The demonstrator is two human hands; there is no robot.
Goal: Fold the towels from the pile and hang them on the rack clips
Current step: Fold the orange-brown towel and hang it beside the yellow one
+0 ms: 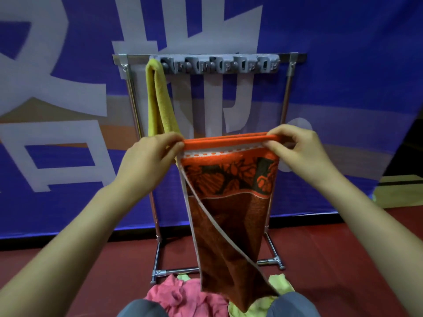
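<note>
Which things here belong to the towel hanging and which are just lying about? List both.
Job: orange towel, pinched at its top edge by left hand and right hand; yellow towel hanging from grey clips; rack; pile of pink and green towels.
Lying about: blue banner; red floor.
</note>
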